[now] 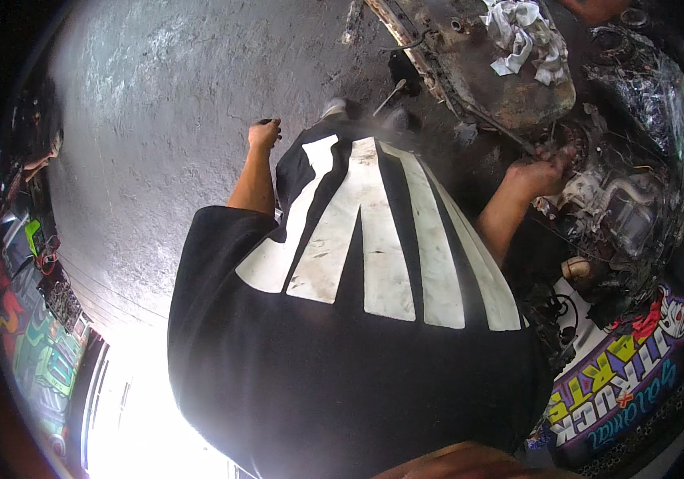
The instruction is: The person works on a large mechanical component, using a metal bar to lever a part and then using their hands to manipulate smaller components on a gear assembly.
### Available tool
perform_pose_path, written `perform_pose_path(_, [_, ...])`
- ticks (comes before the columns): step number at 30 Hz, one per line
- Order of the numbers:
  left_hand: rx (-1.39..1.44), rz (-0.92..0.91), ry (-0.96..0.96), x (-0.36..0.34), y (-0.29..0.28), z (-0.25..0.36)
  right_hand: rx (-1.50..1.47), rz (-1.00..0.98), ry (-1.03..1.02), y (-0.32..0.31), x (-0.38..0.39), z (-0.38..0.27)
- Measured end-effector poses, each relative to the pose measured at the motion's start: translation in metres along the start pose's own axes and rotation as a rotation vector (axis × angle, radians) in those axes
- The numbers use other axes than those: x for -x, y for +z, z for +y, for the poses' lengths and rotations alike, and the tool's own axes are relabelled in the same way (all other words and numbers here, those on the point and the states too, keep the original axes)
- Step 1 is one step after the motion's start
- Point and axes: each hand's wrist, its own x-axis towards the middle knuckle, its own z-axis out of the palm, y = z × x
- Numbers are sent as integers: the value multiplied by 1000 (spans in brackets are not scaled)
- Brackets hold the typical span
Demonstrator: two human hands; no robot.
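I look down over my black shirt with broad white stripes (pixel 366 239). My left hand (pixel 264 133) hangs out over the grey concrete floor, closed in a fist around a small dark object that barely shows above the fingers. My right hand (pixel 540 173) reaches to the right into a greasy engine assembly (pixel 613 207). Its fingers curl on a dark round part (pixel 572 144) at the assembly's edge. Hoses and a pale housing lie just beyond that hand.
A rusty metal pan (pixel 517 88) with a crumpled white rag (pixel 525 36) lies ahead on the floor. A screwdriver (pixel 390 96) rests near my shoe (pixel 334 108). A colourful lettered panel (pixel 621 383) sits at lower right. Shelves of clutter (pixel 38 263) line the left.
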Motion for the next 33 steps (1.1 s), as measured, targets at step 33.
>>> perform_pose_path(33, [-361, -283, 902, 101, 82, 153, 290, -914, 82, -30, -23, -17])
